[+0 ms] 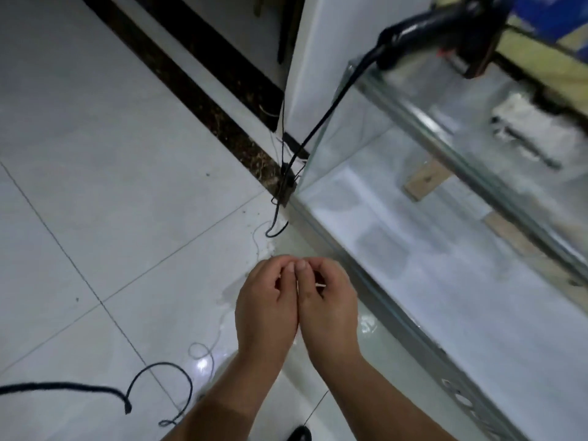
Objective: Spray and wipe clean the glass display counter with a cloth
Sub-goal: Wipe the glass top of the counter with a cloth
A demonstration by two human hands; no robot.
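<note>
The glass display counter fills the right side, its top edge running from the far middle to the near right. My left hand and my right hand are held side by side over the floor just left of the counter, thumbs touching and fingers curled inward. A small thin white piece pokes out between my right hand's fingers, which pinch it. Nothing shows inside my left hand's curled fingers. No cloth and no spray bottle are in view.
A black handheld device with a black cable rests on the counter's far end. More black cord and thin white thread lie on the white tiled floor. A wet patch spreads beside the counter base.
</note>
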